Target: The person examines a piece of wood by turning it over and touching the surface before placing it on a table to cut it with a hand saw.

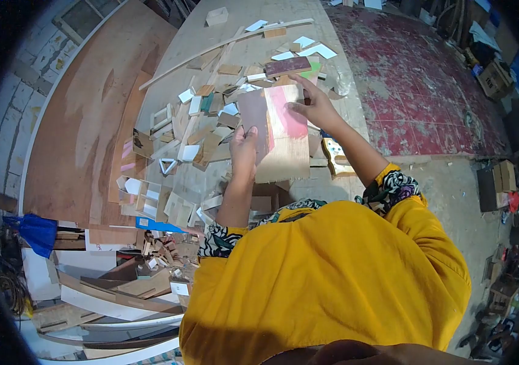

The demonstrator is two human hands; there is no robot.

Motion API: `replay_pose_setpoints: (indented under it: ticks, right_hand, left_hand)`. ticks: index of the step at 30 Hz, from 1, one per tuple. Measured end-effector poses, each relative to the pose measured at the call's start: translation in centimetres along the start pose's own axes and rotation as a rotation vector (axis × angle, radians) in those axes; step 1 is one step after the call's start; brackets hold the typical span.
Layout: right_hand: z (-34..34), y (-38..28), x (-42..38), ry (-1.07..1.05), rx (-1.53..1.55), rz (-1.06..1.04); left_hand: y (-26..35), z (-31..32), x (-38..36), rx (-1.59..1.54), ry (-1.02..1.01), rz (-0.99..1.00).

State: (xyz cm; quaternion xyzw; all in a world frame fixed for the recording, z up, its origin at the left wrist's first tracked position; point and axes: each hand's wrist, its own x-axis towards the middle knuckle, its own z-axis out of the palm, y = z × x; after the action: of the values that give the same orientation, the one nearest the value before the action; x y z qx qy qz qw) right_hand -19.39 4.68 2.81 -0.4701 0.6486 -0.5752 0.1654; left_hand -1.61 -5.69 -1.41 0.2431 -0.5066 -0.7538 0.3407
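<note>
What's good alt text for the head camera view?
Two bare hands, left and right, hold a pink-and-brown painted wooden board above a worktable strewn with wood offcuts.

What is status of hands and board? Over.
Left hand: grip on painted board. Right hand: thumb on its face. Wood scraps crowd table beyond.

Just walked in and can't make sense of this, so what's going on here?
A person is holding up a partly pink-painted board over a worktable. The left hand grips its left edge, while the right hand is at the upper right, thumb on the pink patch. Wood offcuts lie scattered across the table beyond.
</note>
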Motion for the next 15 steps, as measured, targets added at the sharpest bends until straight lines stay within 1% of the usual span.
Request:
replay_pose_setpoints:
  ticks: [1, 2, 4, 5, 7, 8, 10, 11, 13, 14, 15]
  right_hand:
    - [0.1, 0.3, 0.1, -0.003, 0.056, 0.051]
    - [0.2, 0.6, 0.1, -0.003, 0.056, 0.054]
    - [0.4, 0.6, 0.1, 0.043, 0.217, 0.028]
    - [0.4, 0.6, -0.1, 0.042, 0.216, 0.032]
    - [0.2, -0.3, -0.2, 0.009, 0.320, 0.201]
    - [0.2, 0.1, -0.2, 0.009, 0.319, 0.202]
    - [0.4, 1.1, -0.2, -0.096, 0.327, 0.334]
    - [0.4, 1.5, -0.4, -0.097, 0.326, 0.335]
    - [0.5, 1.4, -0.9, -0.177, 0.232, 0.358]
    - [0.5, 1.6, -1.0, -0.178, 0.230, 0.359]
    - [0.5, 1.9, -1.2, -0.134, 0.340, 0.360]
  left_hand:
    - [0.0, 0.0, -0.1, 0.006, -0.005, 0.004]
    - [0.1, 0.0, -0.1, 0.006, -0.004, 0.001]
    - [0.1, 0.1, -0.1, -0.002, 0.005, 0.002]
    - [0.1, 0.1, -0.2, -0.002, 0.007, -0.002]
    - [0.2, 0.0, -0.2, -0.083, -0.009, -0.036]
    - [0.0, -0.1, -0.1, -0.084, -0.009, -0.038]
    - [-0.1, -0.3, 0.1, -0.139, 0.021, -0.048]
    - [-0.2, -0.4, 0.2, -0.140, 0.021, -0.048]
    - [-0.1, -0.3, 0.2, -0.170, 0.090, -0.017]
    - [-0.2, -0.5, 0.4, -0.171, 0.092, -0.018]
    - [-0.3, -0.9, 0.5, -0.174, 0.085, 0.012]
